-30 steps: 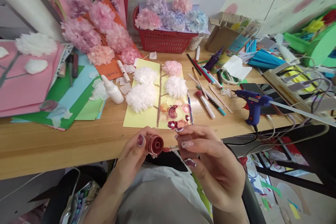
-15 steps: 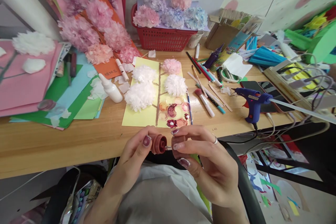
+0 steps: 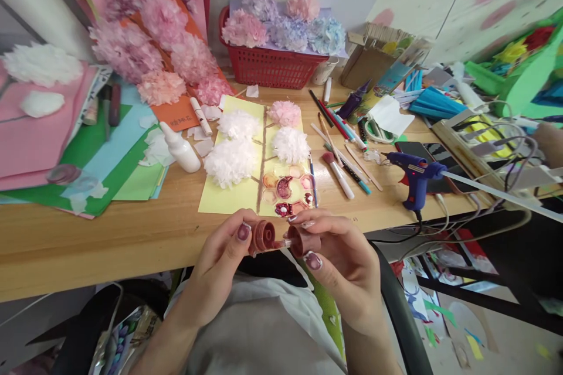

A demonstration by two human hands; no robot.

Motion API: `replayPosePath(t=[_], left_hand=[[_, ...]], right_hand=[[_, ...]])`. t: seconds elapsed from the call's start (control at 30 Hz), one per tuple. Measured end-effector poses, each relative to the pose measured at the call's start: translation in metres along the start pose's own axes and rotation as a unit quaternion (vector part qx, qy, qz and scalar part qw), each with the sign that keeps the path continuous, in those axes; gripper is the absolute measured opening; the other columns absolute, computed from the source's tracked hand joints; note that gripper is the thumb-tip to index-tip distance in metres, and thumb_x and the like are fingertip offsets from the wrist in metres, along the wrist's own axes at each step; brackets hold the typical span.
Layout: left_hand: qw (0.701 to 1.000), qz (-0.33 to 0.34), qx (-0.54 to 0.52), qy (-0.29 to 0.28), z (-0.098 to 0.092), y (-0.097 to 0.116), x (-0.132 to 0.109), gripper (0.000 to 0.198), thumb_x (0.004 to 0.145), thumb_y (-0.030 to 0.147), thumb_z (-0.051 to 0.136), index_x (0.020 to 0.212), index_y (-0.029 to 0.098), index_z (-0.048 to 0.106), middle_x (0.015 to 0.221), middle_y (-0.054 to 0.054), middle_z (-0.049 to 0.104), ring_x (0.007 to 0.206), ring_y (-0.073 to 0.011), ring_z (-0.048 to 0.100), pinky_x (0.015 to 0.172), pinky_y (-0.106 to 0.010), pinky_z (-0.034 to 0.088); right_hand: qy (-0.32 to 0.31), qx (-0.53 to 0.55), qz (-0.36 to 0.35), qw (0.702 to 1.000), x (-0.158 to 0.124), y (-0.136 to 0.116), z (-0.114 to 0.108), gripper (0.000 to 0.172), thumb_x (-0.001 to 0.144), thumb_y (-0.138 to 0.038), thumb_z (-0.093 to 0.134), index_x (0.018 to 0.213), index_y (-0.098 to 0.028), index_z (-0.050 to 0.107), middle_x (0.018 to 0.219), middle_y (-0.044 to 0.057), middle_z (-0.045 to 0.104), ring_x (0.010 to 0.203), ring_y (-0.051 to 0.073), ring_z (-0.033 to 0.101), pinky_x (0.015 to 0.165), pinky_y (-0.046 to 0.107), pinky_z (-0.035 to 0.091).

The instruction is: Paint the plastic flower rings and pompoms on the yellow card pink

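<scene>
My left hand grips a small reddish-brown bottle, its threaded open mouth facing right. Between the fingertips of my right hand is the matching cap. A thin applicator sticks out of the cap, its reddish tip beside the bottle's mouth. Just beyond my hands, a clear palette with reddish paints lies on a yellow card. White tissue flowers and a pink tissue flower sit on that card, along a brown painted stem.
To the left stand a white glue bottle and coloured paper sheets. Brushes and pens lie right of the card, before a blue glue gun. A red basket holds flowers behind. Part of another person's hand seems visible far right.
The cap has moved slightly away from the bottle and tilted, showing its hollow side and more of the applicator. The view has shifted a little. A blurred hand-like shape has appeared at the right edge.
</scene>
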State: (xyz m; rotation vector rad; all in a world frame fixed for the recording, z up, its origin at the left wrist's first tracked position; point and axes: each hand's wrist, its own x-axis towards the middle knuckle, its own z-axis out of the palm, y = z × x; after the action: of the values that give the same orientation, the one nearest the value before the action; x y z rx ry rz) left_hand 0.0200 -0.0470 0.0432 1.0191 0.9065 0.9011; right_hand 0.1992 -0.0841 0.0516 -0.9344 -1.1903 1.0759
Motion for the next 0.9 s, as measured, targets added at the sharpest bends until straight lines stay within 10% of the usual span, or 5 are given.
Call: replayPosePath(t=[0.27,0.53,0.9], left_hand=[[0.999,0.026,-0.020,0.027,-0.002,-0.011,0.007,0.042,0.095,0.060,0.050,0.092,0.021,0.067,0.075,-0.001,0.059,0.069,-0.0171,0.053,0.071,-0.030,0.044],[0.981,0.118,0.148,0.051,-0.004,-0.017,0.019,0.030,0.100,0.047,0.044,0.094,0.026,0.065,0.083,-0.001,0.065,0.079,-0.0188,0.058,0.071,-0.029,0.046],[0.906,0.214,0.363,-0.042,-0.007,-0.029,0.039,0.037,0.100,0.032,0.045,0.137,0.032,0.050,0.131,-0.006,0.060,0.121,-0.0286,0.052,0.100,-0.044,0.042]], right_hand=[[0.053,0.001,0.000,0.999,0.000,0.007,-0.010,0.027,0.092,-0.033,0.069,0.119,-0.031,0.066,0.111,0.007,0.071,0.076,0.016,0.069,0.065,0.028,0.062],[0.119,-0.129,-0.035,0.984,0.004,0.011,-0.072,0.012,0.096,-0.021,0.062,0.103,-0.028,0.067,0.113,0.005,0.068,0.089,0.017,0.069,0.074,0.031,0.061],[-0.039,-0.368,-0.024,0.929,0.040,0.014,-0.102,0.024,0.094,-0.017,0.062,0.117,-0.027,0.063,0.121,0.009,0.067,0.116,0.022,0.065,0.097,0.040,0.056]])
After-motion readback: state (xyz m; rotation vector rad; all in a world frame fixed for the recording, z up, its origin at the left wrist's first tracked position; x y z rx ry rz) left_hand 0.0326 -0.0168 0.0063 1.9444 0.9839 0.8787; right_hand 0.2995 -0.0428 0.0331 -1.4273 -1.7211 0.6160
